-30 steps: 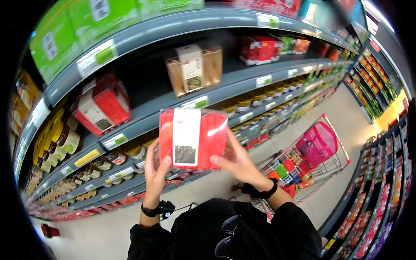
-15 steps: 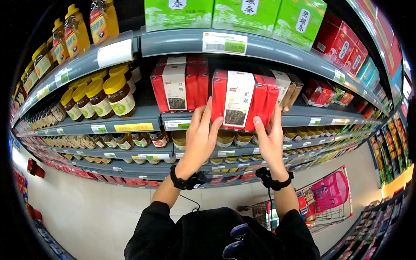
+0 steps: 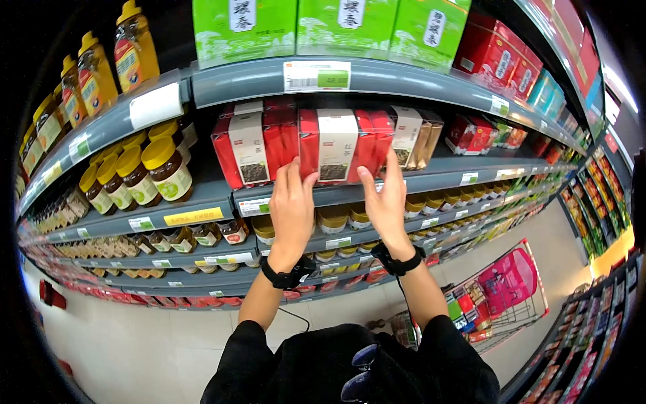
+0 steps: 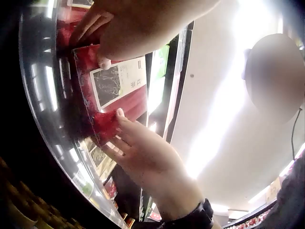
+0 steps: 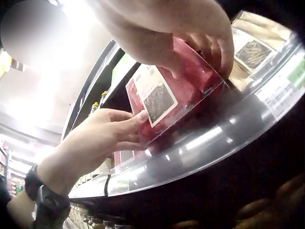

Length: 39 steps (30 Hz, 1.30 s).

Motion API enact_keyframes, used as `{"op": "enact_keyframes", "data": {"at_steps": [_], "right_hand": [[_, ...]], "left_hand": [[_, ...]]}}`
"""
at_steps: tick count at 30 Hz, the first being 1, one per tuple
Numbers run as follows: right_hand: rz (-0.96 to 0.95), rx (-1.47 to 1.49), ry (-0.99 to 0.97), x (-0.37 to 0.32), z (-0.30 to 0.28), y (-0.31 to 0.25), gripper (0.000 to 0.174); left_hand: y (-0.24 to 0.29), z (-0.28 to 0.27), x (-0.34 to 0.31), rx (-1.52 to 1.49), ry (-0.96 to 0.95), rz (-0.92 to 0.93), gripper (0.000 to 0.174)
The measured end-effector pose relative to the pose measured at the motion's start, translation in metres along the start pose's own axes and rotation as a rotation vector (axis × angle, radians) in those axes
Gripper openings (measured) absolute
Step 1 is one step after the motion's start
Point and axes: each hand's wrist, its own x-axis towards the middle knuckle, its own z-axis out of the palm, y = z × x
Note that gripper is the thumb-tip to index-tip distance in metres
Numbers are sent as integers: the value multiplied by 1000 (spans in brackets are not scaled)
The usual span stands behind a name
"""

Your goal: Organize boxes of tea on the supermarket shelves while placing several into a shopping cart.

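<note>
A clear pack of red tea packets (image 3: pixel 338 145) with a white label and a dark picture stands upright at the front of the middle shelf. My left hand (image 3: pixel 293 209) holds its left side, thumb on the front, fingers along the side. At the opposite side, my right hand (image 3: pixel 387 209) grips it the same way. The right wrist view shows the pack's lower edge close over the shelf lip (image 5: pixel 190 143). A matching red pack (image 3: pixel 249 148) stands to its left, and a brown-packet pack (image 3: pixel 407 138) to its right.
Green tea boxes (image 3: pixel 343 27) line the shelf above. Yellow-lidded jars (image 3: pixel 165 172) stand on the left. Below runs a row of more jars (image 3: pixel 333 219). A shopping cart (image 3: pixel 498 289) with goods and a pink bag is behind at the right.
The red pack has gone from in front of my body to the shelf, between the other red pack and the brown one. Both hands moved with it, and my view turned toward the shelf.
</note>
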Motion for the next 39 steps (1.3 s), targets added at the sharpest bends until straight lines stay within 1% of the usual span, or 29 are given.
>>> {"op": "enact_keyframes", "data": {"at_steps": [1, 5, 8, 9, 12, 13, 17, 21, 24, 27, 30, 33, 36, 39], "right_hand": [[77, 6, -29, -1, -2, -4, 56], [-45, 7, 43, 3, 4, 3, 55], [-16, -4, 38, 3, 1, 1, 56], [49, 19, 24, 3, 0, -3, 55], [-7, 79, 74, 7, 3, 3, 50], [-19, 83, 89, 8, 4, 4, 46], [16, -5, 88, 11, 6, 7, 42], [6, -32, 133, 12, 8, 5, 42], [-6, -26, 148, 11, 8, 5, 43], [-32, -77, 203, 13, 11, 5, 43], [-37, -106, 207, 14, 11, 5, 41], [9, -31, 147, 14, 12, 6, 36], [-25, -25, 213, 15, 13, 5, 35], [-13, -12, 198, 9, 17, 9, 33]], "left_hand": [[0, -1, 0, 27, 6, 10, 34], [0, -1, -1, 65, 28, 3, 30], [0, 1, -2, 81, 31, -6, 30], [2, 1, -1, 117, 38, 1, 29], [6, 4, 0, 140, 30, -15, 29], [6, 5, 1, 141, 42, -3, 28], [5, 8, 2, 145, 8, -51, 28], [3, 12, 3, 175, 1, -37, 27], [6, 11, 4, 200, 28, 22, 27], [7, 12, 4, 230, 9, -20, 28], [6, 13, 4, 235, -8, -27, 28], [1, 17, 4, 250, 5, -17, 27], [4, 14, 5, 237, 7, 9, 26], [4, 16, 2, 213, 23, 29, 24]]}}
